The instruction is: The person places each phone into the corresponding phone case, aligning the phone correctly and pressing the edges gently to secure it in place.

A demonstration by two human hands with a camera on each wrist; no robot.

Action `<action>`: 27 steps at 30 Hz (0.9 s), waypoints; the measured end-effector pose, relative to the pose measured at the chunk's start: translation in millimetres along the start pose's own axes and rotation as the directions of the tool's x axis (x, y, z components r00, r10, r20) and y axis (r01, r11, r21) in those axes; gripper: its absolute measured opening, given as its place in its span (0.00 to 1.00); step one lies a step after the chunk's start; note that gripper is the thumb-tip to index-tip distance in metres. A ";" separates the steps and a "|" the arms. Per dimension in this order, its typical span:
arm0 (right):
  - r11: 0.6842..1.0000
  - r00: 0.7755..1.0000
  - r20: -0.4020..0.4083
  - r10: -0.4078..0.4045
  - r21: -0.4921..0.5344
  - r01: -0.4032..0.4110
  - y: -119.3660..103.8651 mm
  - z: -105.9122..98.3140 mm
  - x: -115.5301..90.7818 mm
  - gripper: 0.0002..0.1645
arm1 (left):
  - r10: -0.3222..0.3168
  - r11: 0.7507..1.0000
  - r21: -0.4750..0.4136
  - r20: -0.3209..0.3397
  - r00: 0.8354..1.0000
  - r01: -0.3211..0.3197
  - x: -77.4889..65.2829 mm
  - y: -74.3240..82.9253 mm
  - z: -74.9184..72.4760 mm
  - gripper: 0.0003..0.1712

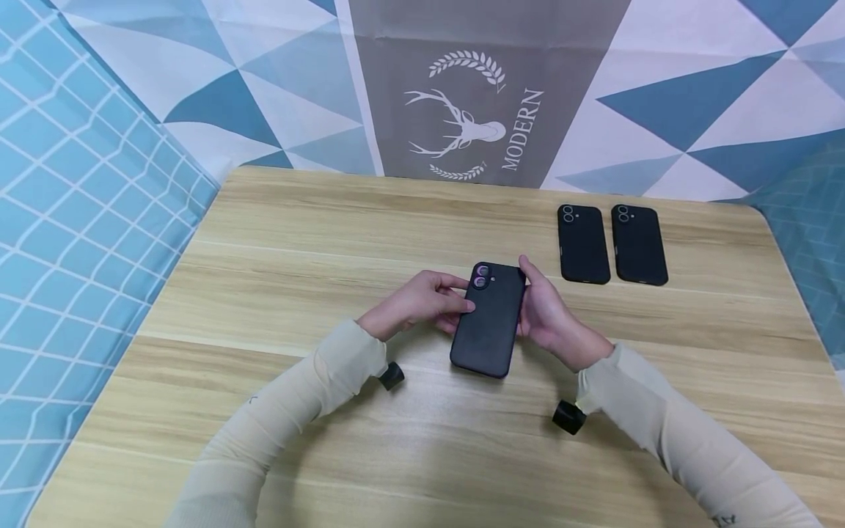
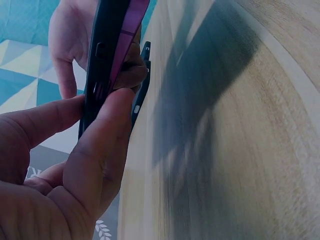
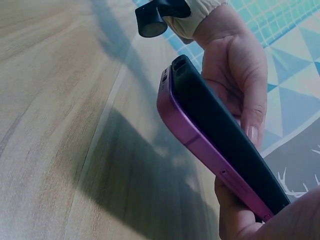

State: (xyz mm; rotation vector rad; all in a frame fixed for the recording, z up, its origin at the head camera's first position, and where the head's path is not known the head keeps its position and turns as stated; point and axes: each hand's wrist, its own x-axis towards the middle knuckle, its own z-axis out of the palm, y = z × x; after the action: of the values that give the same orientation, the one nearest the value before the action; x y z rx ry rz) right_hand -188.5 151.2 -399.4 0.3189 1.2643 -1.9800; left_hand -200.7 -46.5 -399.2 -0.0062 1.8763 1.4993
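A pink-purple phone (image 3: 192,131) sits partly in a black phone case (image 1: 488,323); a gap shows between them along one long side in the right wrist view. Both are held tilted above the table, case side up in the head view. My left hand (image 1: 422,302) pinches the left edge near the camera lenses, thumb on the case's back and fingers beneath. At the opposite edge my right hand (image 1: 546,314) holds the pair, its thumb by the upper corner and fingers under the phone. Parts of the right fingers are hidden.
Two more black phone cases (image 1: 584,244) (image 1: 639,244) lie side by side at the table's back right. The wooden table (image 1: 264,242) meets a patterned cloth (image 1: 297,88) at the back. A black wrist camera (image 1: 569,416) hangs under each sleeve.
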 end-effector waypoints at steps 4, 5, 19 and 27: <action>1.000 1.000 -0.006 -0.013 -0.023 0.013 -0.3 4.2 -3.8 0.35 | 0.001 1.000 -0.014 0.007 1.000 -0.001 0.1 -1.2 1.1 0.26; 1.000 1.000 -0.015 -0.011 -0.025 0.010 -0.3 5.0 -4.4 0.36 | 0.001 1.000 -0.017 0.008 1.000 -0.001 0.0 -1.4 1.3 0.26; 0.999 1.000 -0.026 -0.011 -0.035 0.010 -1.7 7.1 -4.4 0.36 | 0.007 0.999 -0.038 0.045 0.999 -0.005 -0.2 0.3 -1.0 0.22; 1.000 1.000 -0.029 -0.007 -0.030 0.006 -1.4 8.1 -3.0 0.33 | 0.000 0.999 -0.049 0.053 0.999 0.002 -0.2 0.2 -0.7 0.22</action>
State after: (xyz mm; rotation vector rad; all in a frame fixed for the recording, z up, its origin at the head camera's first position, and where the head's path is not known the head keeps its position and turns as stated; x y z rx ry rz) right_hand -185.9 146.0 -392.9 0.3298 1.3134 -1.9667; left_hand -200.9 -47.1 -398.9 0.0093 1.7968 1.5302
